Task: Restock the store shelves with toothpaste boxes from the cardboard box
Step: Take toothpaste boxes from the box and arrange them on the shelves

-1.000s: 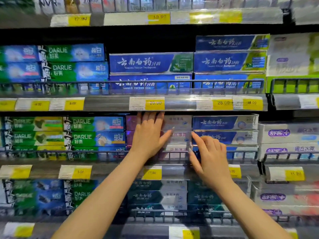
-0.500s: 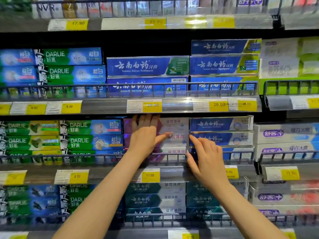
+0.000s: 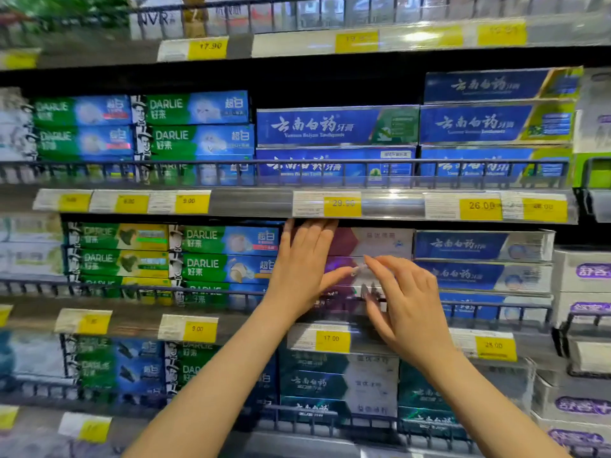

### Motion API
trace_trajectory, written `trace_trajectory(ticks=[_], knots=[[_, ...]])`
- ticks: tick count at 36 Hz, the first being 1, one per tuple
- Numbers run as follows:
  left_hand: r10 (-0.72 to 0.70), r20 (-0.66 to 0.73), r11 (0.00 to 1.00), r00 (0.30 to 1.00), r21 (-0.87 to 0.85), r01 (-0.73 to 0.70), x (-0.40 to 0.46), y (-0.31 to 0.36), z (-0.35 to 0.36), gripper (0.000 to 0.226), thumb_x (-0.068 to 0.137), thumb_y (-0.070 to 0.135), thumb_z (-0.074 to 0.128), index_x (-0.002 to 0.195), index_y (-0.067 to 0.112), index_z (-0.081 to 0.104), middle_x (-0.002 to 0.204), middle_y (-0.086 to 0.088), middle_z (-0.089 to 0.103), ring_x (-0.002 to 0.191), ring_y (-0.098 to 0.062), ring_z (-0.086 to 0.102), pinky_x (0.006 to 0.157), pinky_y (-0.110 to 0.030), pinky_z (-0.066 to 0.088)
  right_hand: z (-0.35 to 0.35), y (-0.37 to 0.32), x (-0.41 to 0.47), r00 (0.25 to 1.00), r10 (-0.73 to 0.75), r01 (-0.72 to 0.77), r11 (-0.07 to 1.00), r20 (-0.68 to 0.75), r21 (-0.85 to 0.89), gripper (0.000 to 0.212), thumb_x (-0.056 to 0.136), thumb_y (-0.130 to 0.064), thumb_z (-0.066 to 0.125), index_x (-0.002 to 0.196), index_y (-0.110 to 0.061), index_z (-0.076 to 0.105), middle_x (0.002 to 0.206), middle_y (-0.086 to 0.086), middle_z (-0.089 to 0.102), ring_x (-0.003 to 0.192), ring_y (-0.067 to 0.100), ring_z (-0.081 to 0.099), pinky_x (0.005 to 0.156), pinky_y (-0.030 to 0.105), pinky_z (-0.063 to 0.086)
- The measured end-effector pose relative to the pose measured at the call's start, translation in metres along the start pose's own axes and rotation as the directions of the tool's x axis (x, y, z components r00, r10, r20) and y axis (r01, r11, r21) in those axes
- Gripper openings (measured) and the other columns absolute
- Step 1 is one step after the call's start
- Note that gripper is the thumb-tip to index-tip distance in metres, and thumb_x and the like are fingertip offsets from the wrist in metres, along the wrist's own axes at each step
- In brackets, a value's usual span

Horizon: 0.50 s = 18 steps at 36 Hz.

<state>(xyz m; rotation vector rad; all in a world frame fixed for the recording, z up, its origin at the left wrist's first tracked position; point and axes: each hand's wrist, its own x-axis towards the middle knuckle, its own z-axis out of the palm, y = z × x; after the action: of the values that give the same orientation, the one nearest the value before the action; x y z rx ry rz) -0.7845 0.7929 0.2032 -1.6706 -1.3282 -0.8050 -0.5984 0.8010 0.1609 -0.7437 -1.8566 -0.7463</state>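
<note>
Bright, even store light falls from above and lights the box fronts well, while the gaps under each shelf sit in deep black shadow. White glare streaks the clear price strip (image 3: 393,206) in the middle and the top price rail (image 3: 420,38). Motion blur smears the picture, worst at the left edge, the bottom corners and the top row, where print melts away. The right hand (image 3: 410,302) blurs at its fingertips. Shelf lines bow with wide-angle distortion.
</note>
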Motion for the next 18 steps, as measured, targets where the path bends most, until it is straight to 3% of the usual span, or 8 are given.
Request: trace_trajectory(ticks=[6,10,14,18], knots=[[-0.055,-0.068,0.998,0.996,-0.013,0.054,-0.032,-0.065,-0.023,0.067,0.091,0.056,0.035,0.129,0.003,0.047,0.127,-0.013,0.054,0.123,-0.023,0.037,0.112,-0.045,0.015,0.029,-0.053,0.031,0.993,-0.100,0.097,0.994,0.067,0.054,0.054,0.087,-0.034,0.044,0.135,-0.011,0.043,0.135,0.008,0.049,0.124,0.023,0.041,0.102,0.040,0.031],[-0.205,-0.036,0.979,0.978,-0.018,0.205,-0.046,-0.101,-0.027,0.072,0.094,0.059,0.021,0.131,0.002,0.046,0.128,-0.017,0.053,0.122,-0.028,0.036,0.107,-0.046,0.026,0.050,-0.080,0.047,0.986,-0.130,0.130,0.991,0.107,0.004,0.059,0.086,-0.036,0.043,0.139,-0.011,0.042,0.145,0.008,0.042,0.132,0.023,0.034,0.111,0.044,0.022],[-0.267,-0.001,0.964,0.964,-0.014,0.267,-0.047,-0.112,-0.030,0.061,0.094,0.046,0.029,0.129,-0.001,0.049,0.119,-0.021,0.058,0.106,-0.040,0.055,0.093,-0.054,0.043,0.065,-0.095,0.053,0.990,-0.082,0.088,0.995,0.112,-0.047,0.056,0.090,-0.040,0.038,0.137,-0.011,0.045,0.148,0.007,0.036,0.133,0.022,0.032,0.109,0.045,0.018],[-0.243,-0.052,0.964,0.969,0.097,0.247,-0.041,-0.119,-0.025,0.053,0.090,0.039,0.036,0.123,0.002,0.056,0.113,-0.018,0.063,0.102,-0.036,0.060,0.092,-0.055,0.044,0.074,-0.098,0.057,0.984,-0.087,0.099,0.993,0.157,-0.071,0.057,0.093,-0.045,0.035,0.140,-0.012,0.041,0.151,0.004,0.032,0.137,0.019,0.028,0.103,0.046,0.024]])
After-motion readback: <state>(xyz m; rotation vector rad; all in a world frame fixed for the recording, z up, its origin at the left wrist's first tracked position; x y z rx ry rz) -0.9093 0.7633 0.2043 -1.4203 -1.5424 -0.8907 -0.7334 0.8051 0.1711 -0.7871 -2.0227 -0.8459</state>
